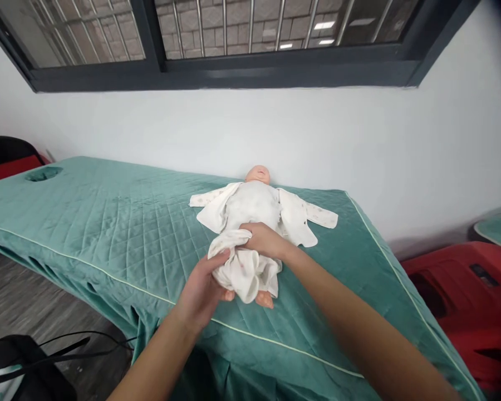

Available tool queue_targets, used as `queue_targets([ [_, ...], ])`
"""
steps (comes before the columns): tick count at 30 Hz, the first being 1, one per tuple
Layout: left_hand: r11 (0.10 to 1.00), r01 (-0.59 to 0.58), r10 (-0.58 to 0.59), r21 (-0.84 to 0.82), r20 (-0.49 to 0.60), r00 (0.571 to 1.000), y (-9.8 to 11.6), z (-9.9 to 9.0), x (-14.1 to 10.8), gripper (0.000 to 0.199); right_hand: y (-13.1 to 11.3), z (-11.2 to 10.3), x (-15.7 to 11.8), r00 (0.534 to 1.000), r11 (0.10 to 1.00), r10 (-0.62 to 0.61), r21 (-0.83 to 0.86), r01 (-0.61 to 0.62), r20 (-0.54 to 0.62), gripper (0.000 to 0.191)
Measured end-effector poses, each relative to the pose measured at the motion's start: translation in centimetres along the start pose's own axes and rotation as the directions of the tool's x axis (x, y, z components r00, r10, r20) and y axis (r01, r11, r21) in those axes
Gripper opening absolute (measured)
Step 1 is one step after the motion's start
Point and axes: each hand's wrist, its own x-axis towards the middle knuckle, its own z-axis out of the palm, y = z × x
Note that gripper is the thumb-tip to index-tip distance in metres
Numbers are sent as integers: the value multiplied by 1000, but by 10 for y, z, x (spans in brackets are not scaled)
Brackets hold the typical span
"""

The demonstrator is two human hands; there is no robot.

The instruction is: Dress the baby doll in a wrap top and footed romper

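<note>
A baby doll (258, 175) lies on its back on the green quilted bed cover (121, 217), head toward the wall. Its torso is in pale cloth, and a white printed baby jacket (298, 217) lies spread open beneath it, sleeves out to both sides. White baby pants (246, 273) are bunched around the doll's legs, with the feet showing below the cloth. My left hand (202, 289) grips the pants' left edge near one foot. At their upper edge, by the doll's waist, my right hand (263, 240) has its fingers closed on the fabric; its fingertips are partly hidden.
A face hole (44, 174) opens at the bed's far left. Behind the bed rise a white wall and a barred window (250, 69). A red plastic object (467, 306) stands at the right. A black bag (29, 367) with straps is at the lower left.
</note>
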Motion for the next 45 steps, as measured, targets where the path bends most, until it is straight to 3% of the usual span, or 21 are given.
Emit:
queue_targets([
  [5, 990, -44, 31, -134, -98, 995, -19, 5, -42, 33, -2, 0, 2, 991, 955, 12, -296, 29, 134, 12],
  [10, 974, -33, -28, -225, -263, 964, -49, 4, -59, 29, -2, 0, 3, 983, 924, 15, -378, 56, 182, 12],
  [15, 989, -121, 82, -88, -356, 931, -76, -14, -61, 28, 0, -1, 3, 975, 917, 11, -392, 79, 221, 17],
  [20, 984, -148, 175, 98, -405, 898, -78, -40, -54, 28, 2, -2, 3, 969, 926, 24, -370, 71, 246, 26],
  [24, 942, -97, 228, 321, -400, 888, -64, -48, -42, 28, 4, -5, 2, 961, 957, 42, -286, 40, 273, 28],
  [27, 797, -32, 329, 603, -390, 860, -52, -48, -30, 24, 7, -5, 5, 961, 969, 49, -248, 21, 273, 26],
  [29, 701, 16, 334, 713, -348, 876, -48, -49, -23, 21, 9, -4, 6, 961, 972, 55, -234, 10, 270, 22],
  [31, 686, 1, 297, 727, -281, 912, -46, -50, -18, 23, 10, -4, 6, 964, 976, 42, -216, 16, 262, 20],
  [33, 729, -61, 270, 682, -205, 941, -47, -51, -15, 27, 11, -4, 4, 969, 985, 7, -168, 36, 247, 18],
  [37, 809, -171, 248, 563, -62, 967, -48, -56, -13, 32, 10, -6, -2, 975, 996, -81, -26, 88, 209, 18],
  [39, 807, -201, 244, 556, -4, 970, -46, -61, -9, 31, 10, -7, -5, 978, 996, -94, 24, 91, 188, 19],
  [41, 754, -219, 279, 620, 0, 960, -41, -66, -1, 28, 10, -7, -8, 980, 995, -89, 58, 80, 176, 20],
  [45, 525, -271, 425, 807, 28, 905, -31, -73, 21, 20, 11, -5, -13, 985, 991, -81, 123, 62, 154, 25],
])
